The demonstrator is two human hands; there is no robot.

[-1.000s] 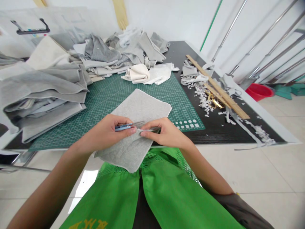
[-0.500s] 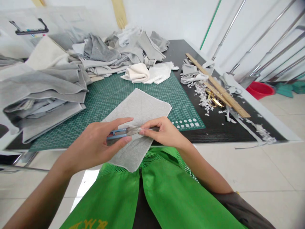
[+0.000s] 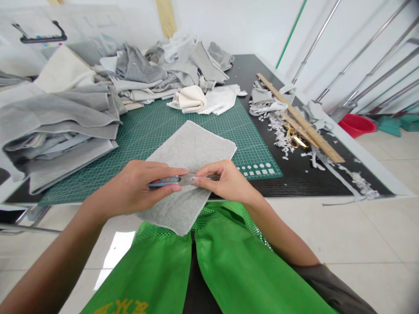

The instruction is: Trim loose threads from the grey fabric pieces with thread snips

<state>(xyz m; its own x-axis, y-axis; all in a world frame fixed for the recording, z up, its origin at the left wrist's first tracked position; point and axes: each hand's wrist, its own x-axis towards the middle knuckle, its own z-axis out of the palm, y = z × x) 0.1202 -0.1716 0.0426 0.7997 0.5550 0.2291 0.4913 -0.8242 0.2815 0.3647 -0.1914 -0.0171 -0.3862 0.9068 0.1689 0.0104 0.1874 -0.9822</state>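
At the far left, a stack of folded grey fabric (image 3: pixel 65 111) sits at the near side of the bench (image 3: pixel 258 189), partly over the green cutting mat (image 3: pixel 147 124). Behind it, a loose heap of scraps (image 3: pixel 178 69) spreads along the wall side.

Next comes the left hand (image 3: pixel 140 187), grasping blue-handled snips (image 3: pixel 172 179) between its thumb and fingers, blades pointing right. The blade tips meet a small pale bit at the right hand's fingertips; whether they are closed on it is too fine to tell. The snips look light and rigid, best held by the handles, with skin kept clear of the points.

Under both hands lies the grey cloth (image 3: pixel 196 150), set cornerwise: its far part rests on the mat, and its near corner reaches past the bench edge, over the green vest (image 3: pixel 153 261). It looks light, soft and limp, unlikely to break or slide much, though it should crumple easily; a pinch right beside the blades would steady it best, while the far corners would give little control.

The right hand (image 3: pixel 227 181) pinches a gathered bit of this cloth between thumb and fingers.

Farther right, a wooden strip (image 3: pixel 303 117) lies near gold-coloured scissors (image 3: pixel 297 138) and pale trimmings (image 3: pixel 280 137).
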